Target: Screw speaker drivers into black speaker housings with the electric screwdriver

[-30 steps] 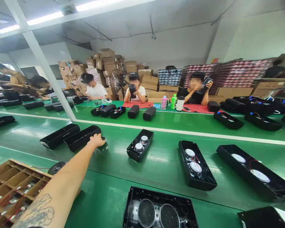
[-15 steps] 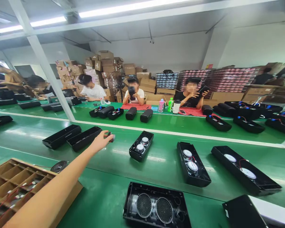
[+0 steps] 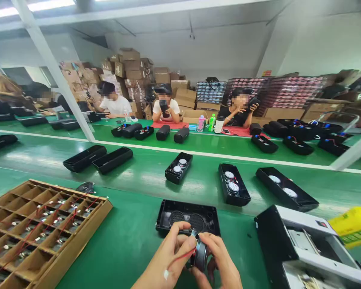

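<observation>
Close to the near edge, a round speaker driver (image 3: 201, 255) is held on edge between my two hands. My left hand (image 3: 176, 253) is closed on its left side, with a red wire ending in a white connector (image 3: 166, 274) lying across the fingers. On its right rim are the fingers of my right hand (image 3: 224, 261), also closed. Just beyond the hands, partly covered by them, lies an open black speaker housing (image 3: 186, 206) with two round mesh grilles. Farther off on the green belt stands a smaller black housing (image 3: 178, 167) with two drivers in it.
At left sits a divided cardboard box (image 3: 102, 212) of wired drivers, with a loose driver (image 3: 85, 187) behind it. At right are a black-and-white machine (image 3: 276, 241) and a yellow bag (image 3: 353, 226). More black housings (image 3: 234, 186) line the belt; co-workers (image 3: 165, 106) sit opposite.
My left hand has come back from the belt's far left, where it held a small dark thing. My right hand has come into view, and both hands now hold the driver. The view has shifted.
</observation>
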`<state>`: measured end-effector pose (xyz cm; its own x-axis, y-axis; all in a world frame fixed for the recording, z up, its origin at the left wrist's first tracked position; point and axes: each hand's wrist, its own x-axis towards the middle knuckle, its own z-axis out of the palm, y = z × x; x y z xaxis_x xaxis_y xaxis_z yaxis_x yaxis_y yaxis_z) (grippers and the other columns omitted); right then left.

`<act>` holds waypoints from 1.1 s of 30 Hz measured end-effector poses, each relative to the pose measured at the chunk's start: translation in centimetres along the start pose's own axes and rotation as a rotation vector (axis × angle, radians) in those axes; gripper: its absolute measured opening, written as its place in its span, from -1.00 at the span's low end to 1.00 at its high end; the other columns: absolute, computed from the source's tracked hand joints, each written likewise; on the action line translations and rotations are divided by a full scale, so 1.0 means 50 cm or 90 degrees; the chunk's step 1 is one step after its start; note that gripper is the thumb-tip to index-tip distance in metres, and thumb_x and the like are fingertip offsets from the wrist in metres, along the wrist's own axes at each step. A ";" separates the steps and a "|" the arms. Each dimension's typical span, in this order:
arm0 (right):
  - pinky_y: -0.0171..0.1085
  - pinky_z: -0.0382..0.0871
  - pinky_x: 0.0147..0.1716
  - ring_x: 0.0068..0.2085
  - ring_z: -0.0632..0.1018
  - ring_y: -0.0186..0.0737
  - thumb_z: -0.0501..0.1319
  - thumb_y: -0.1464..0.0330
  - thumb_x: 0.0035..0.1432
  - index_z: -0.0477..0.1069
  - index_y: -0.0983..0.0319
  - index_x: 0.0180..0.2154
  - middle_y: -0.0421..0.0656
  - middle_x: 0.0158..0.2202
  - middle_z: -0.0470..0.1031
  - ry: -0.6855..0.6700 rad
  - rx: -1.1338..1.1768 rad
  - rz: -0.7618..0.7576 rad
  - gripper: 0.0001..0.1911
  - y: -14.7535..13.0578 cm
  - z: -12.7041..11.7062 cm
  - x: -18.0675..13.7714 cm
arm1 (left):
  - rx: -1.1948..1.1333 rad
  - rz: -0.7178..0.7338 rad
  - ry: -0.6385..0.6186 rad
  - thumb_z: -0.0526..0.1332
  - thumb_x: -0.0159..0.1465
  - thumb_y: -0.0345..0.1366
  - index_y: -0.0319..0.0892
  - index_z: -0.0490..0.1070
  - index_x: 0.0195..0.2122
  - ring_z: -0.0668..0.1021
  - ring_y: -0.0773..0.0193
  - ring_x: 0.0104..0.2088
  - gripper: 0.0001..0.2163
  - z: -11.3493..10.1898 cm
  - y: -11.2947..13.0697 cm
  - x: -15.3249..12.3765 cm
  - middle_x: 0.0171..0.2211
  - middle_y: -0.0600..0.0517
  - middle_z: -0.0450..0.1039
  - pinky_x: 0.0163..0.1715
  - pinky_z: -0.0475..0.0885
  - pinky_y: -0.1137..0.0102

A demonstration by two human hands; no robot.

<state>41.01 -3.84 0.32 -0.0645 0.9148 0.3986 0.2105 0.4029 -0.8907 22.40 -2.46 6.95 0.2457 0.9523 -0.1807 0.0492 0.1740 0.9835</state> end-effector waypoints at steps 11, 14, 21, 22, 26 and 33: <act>-0.29 0.51 -0.51 -0.25 0.56 -0.16 0.49 0.08 0.31 0.45 0.02 0.25 -0.07 -0.03 0.57 0.165 0.274 0.277 -0.43 -0.111 -0.166 0.034 | 0.627 0.386 0.105 0.28 0.40 -0.39 -0.06 0.61 -0.11 0.63 0.05 -0.04 -0.87 -0.077 -0.086 0.086 -0.12 -0.02 0.66 0.31 0.35 -0.06; -0.25 0.57 -0.43 -0.30 0.55 -0.24 0.50 0.07 0.30 0.49 0.02 0.28 -0.07 0.07 0.60 0.124 0.268 0.323 -0.41 -0.120 -0.191 0.034 | 0.681 0.459 0.118 0.22 0.43 -0.50 -0.07 0.54 -0.23 0.59 0.19 -0.26 -0.82 -0.059 -0.104 0.068 -0.28 0.08 0.61 0.09 0.41 0.11; -0.25 0.64 -0.39 -0.28 0.65 -0.19 0.46 0.10 0.32 0.51 0.01 0.34 -0.05 0.02 0.69 -0.095 0.091 0.288 -0.39 -0.138 -0.220 0.025 | 0.673 0.506 0.156 0.16 0.47 -0.49 -0.09 0.48 -0.20 0.50 0.26 -0.37 -0.82 0.026 -0.113 -0.097 -0.31 0.11 0.56 -0.22 0.34 0.23; -0.25 0.66 -0.36 -0.30 0.65 -0.21 0.46 0.16 0.31 0.54 0.00 0.31 -0.08 0.00 0.71 -0.126 0.017 0.253 -0.43 -0.147 -0.218 0.023 | 0.667 0.508 0.161 0.16 0.46 -0.49 -0.10 0.49 -0.19 0.50 0.25 -0.37 -0.83 0.037 -0.120 -0.120 -0.30 0.10 0.57 -0.23 0.34 0.23; -0.32 0.63 -0.33 -0.39 0.63 -0.29 0.43 0.37 0.19 0.59 0.04 0.21 -0.24 -0.23 0.71 -0.233 -0.252 0.050 -0.47 -0.179 -0.199 0.008 | 0.656 0.495 0.164 0.13 0.41 -0.52 -0.13 0.52 -0.14 0.52 0.24 -0.34 -0.79 0.063 -0.154 -0.189 -0.27 0.06 0.59 -0.25 0.32 0.20; -0.19 0.59 -0.30 -0.30 0.68 -0.17 0.35 0.29 0.36 0.44 0.20 0.20 -0.14 -0.16 0.71 -0.328 -0.471 -0.143 -0.58 -0.158 -0.183 -0.046 | 0.670 0.489 0.134 0.05 0.45 -0.53 -0.16 0.56 -0.10 0.59 0.22 -0.24 -0.71 0.070 -0.169 -0.231 -0.21 0.03 0.66 -0.11 0.34 0.19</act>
<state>48.44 -9.36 8.44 -0.5673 0.7873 0.2414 0.6973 0.6153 -0.3678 22.53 -15.79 0.71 0.3993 0.7580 0.5157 0.7134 -0.6102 0.3445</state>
